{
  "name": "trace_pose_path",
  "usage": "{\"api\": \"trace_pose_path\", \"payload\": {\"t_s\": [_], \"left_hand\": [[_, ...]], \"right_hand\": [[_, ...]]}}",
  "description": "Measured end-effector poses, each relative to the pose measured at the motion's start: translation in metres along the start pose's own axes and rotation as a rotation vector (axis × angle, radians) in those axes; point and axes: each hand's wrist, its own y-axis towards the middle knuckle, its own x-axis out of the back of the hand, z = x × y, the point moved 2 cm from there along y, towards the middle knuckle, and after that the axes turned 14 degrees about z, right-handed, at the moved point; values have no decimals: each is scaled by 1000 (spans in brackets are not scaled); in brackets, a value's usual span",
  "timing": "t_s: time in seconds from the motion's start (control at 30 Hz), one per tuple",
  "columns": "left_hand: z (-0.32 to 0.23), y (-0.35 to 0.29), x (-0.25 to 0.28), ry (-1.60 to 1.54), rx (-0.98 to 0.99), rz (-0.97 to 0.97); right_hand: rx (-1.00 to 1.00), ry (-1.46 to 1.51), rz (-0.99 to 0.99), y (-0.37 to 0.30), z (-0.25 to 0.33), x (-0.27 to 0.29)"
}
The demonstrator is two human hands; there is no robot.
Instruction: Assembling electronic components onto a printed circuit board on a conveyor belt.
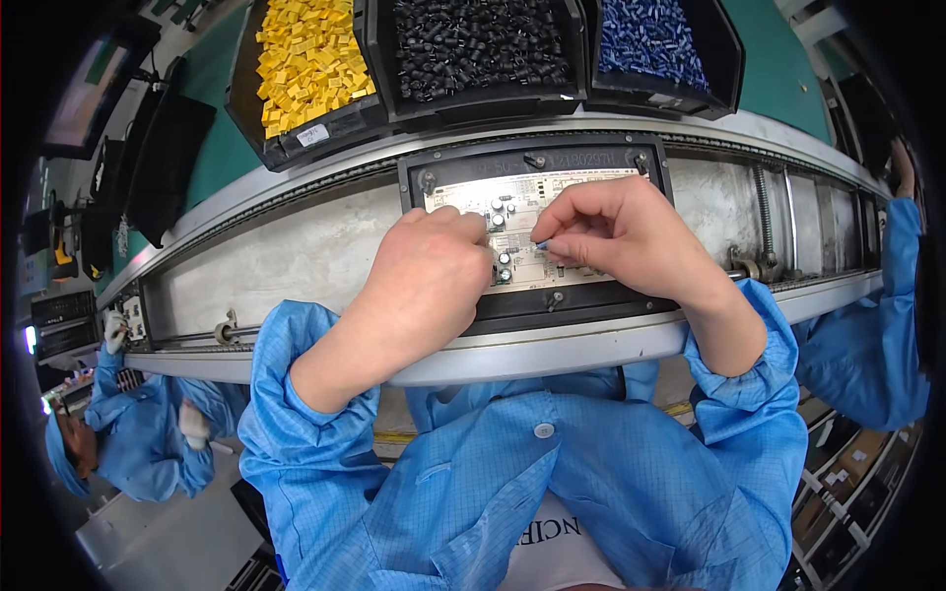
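A pale circuit board point(572, 277) lies in a black frame point(532, 317) in front of me, with several small cylindrical capacitors point(505, 259) standing on it. My right hand point(631, 236) is over the board's right half, thumb and forefinger pinching a small blue electronic component point(542, 244) just above the surface. Over the left part of the board is my left hand point(429, 271), its fingers curled closed near the capacitors. Whatever those fingers hold, if anything, is hidden behind the hand.
Beyond the frame stand black bins of yellow block-shaped parts point(310, 61), black cylindrical parts point(478, 44) and blue parts point(650, 39). The frame rests across metal conveyor rails point(552, 357). Co-workers in blue are at the left point(148, 433) and right point(857, 355).
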Motion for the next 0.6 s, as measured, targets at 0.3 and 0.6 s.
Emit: {"api": "trace_pose_path", "payload": {"t_s": [0.3,0.6], "left_hand": [[29,-12,1,-346,59,-299],[30,-14,-2,-369,42,-483]], "right_hand": [[-49,-12,-17,1,-4,-3],[106,-684,-123,1,-5,-20]]}}
